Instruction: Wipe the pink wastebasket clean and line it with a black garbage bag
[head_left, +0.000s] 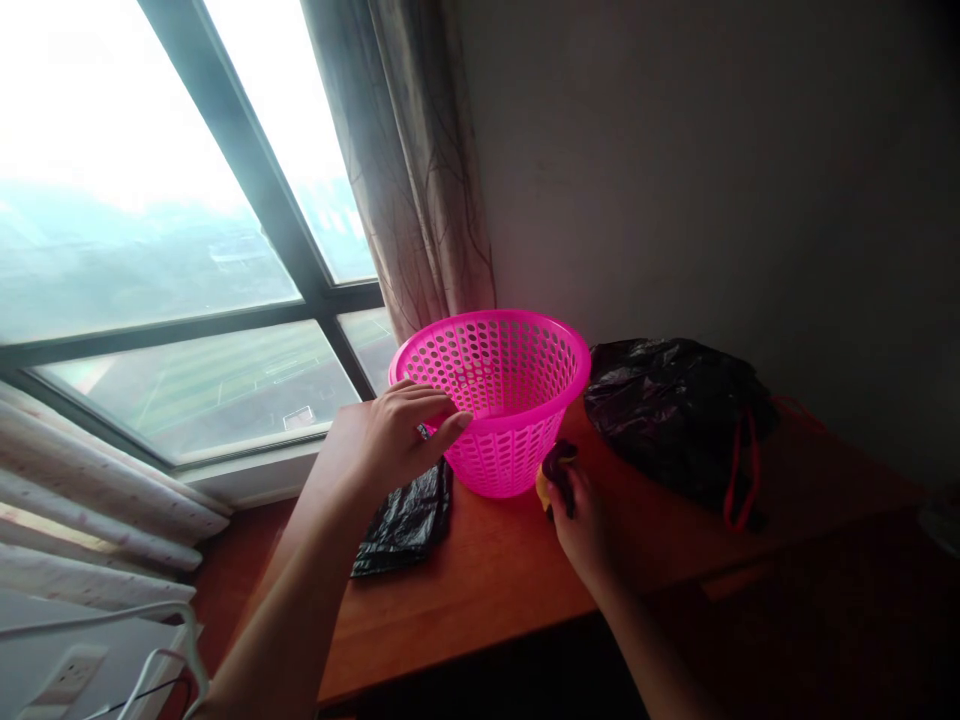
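Left hand [409,430] extended, right hand [579,520] curled

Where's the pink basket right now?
In the head view, the pink basket stands on the wooden table near the middle, between the curtain and your right hand, with your left hand at its rim.

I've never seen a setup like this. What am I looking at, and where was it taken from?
There is no machine here: these are a person's own bare hands, in a single picture from a camera worn on the head, looking forward and down. The left hand is at the rim of a pink basket, which stands on a wooden table. The right hand holds a small dark and yellow item beside it; I can't tell what it is. Black plastic lies flat near the left hand, and a crumpled black bag with red ties lies to the right.
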